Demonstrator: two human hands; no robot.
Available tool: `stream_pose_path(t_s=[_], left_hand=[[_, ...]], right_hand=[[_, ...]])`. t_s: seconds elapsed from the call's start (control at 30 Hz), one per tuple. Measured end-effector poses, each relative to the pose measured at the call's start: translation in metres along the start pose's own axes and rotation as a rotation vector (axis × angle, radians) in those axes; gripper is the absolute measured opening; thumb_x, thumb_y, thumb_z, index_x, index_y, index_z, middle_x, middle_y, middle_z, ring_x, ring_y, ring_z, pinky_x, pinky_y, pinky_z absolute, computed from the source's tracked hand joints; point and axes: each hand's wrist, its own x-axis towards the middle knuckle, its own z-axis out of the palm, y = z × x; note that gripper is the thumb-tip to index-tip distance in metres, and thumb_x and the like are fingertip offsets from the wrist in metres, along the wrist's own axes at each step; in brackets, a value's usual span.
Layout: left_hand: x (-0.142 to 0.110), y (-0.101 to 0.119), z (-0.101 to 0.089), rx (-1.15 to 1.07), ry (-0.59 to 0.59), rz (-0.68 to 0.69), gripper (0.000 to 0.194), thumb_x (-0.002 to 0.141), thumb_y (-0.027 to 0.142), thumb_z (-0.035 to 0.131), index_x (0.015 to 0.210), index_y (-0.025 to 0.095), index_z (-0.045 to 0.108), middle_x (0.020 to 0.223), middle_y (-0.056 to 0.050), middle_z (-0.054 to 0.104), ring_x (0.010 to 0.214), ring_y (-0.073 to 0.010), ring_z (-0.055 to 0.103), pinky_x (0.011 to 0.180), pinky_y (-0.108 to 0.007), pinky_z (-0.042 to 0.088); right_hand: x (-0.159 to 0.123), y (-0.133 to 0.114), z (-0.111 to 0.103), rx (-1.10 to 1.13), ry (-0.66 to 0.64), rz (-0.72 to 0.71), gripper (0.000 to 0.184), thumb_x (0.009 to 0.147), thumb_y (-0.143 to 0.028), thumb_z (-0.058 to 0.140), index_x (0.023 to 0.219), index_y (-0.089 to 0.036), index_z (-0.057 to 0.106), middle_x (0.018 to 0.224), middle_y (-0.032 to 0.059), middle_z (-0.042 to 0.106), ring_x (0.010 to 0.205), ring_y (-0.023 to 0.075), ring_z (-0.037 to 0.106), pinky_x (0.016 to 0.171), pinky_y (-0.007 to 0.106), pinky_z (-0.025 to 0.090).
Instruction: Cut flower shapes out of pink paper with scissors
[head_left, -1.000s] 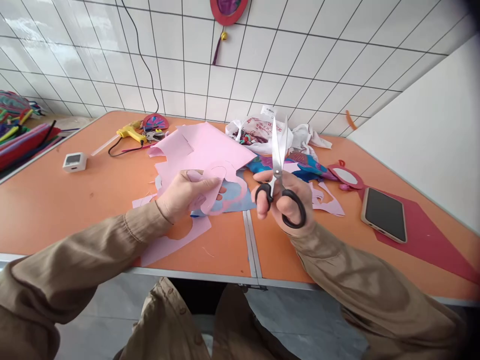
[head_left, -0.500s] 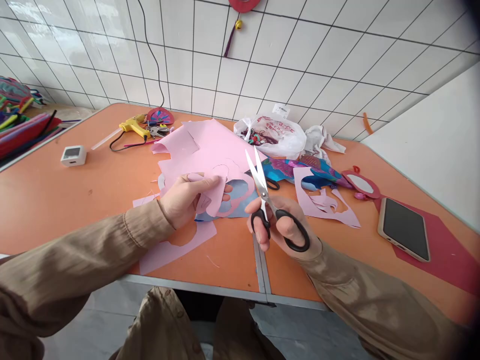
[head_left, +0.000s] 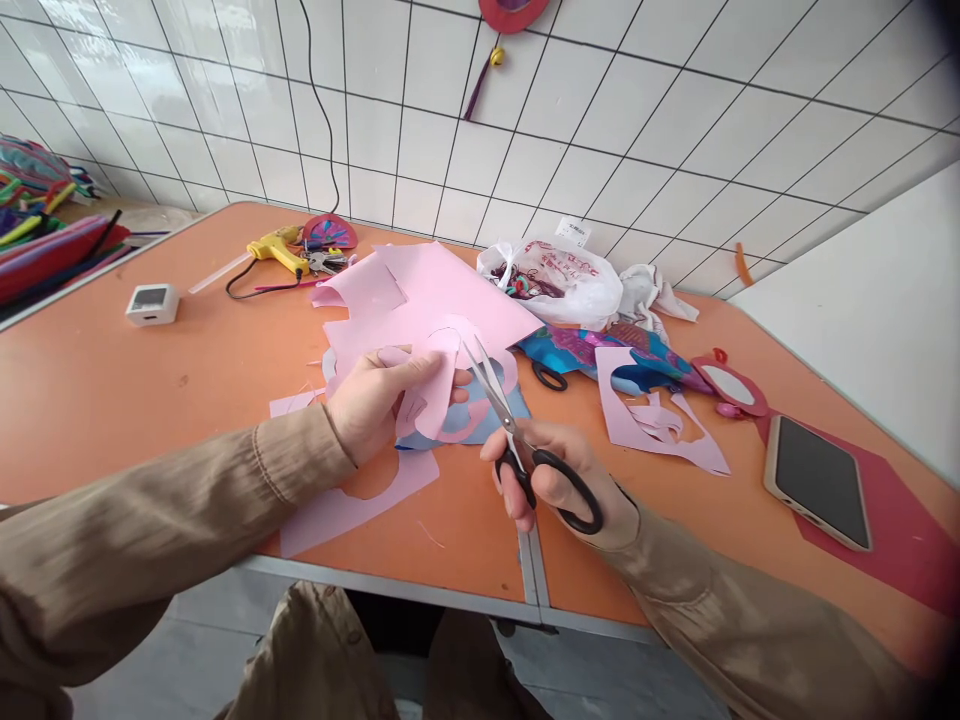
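Note:
My left hand point(head_left: 382, 395) pinches a piece of pink paper point(head_left: 433, 392), thumb on top and fingers curled behind. Pencil-like lines and a partly cut curved edge show on that piece. In my right hand point(head_left: 562, 470) are black-handled scissors point(head_left: 508, 420), with thumb and fingers through the loops. Their blades stand slightly apart and point up and left, the tips close to the pink piece's right edge; whether they touch it I cannot tell. Behind lies a large pink sheet point(head_left: 427, 280). A blue-grey sheet point(head_left: 487, 420) and a pink cut-out ring lie below the hands.
Pink offcuts point(head_left: 622, 410) lie right, another offcut point(head_left: 360, 510) in front. A phone point(head_left: 817, 480) rests on red paper point(head_left: 900, 520). Farther back are a yellow glue gun point(head_left: 279, 250), a white plastic bag point(head_left: 585, 285) and a second black scissor handle point(head_left: 550, 376). A small white device point(head_left: 152, 304) stands left.
The scissors have moved left and tilted toward the pink piece, and their blades have closed somewhat. My left hand keeps its hold on the paper. The camera view has shifted slightly.

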Motion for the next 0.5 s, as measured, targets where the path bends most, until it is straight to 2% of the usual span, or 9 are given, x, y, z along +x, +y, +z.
stream_pose_path(t_s=[0.2,0.5], left_hand=[[0.0006,-0.0019,-0.0009,0.042,-0.026,0.145,0.022,0.079,0.027,0.079,0.087,0.009,0.068,0.076,-0.009,0.074,0.071,-0.0196,0.072,0.076,-0.036,0.060],[-0.0003,-0.0060,-0.0030,0.087,-0.008,0.128,0.027,0.075,0.033,0.081,0.084,0.013,0.065,0.076,-0.007,0.074,0.074,-0.0211,0.072,0.070,-0.032,0.056]], right_hand=[[0.0008,0.0004,0.0036,0.007,0.017,0.069,0.058,0.077,-0.065,0.076,0.101,-0.014,0.062,0.060,0.0006,0.066,0.045,0.0123,0.059,0.043,0.023,0.047],[0.0033,0.0011,0.0094,0.039,0.049,0.049,0.055,0.078,-0.064,0.076,0.099,-0.014,0.062,0.060,0.0008,0.067,0.044,0.0121,0.059,0.043,0.023,0.045]])
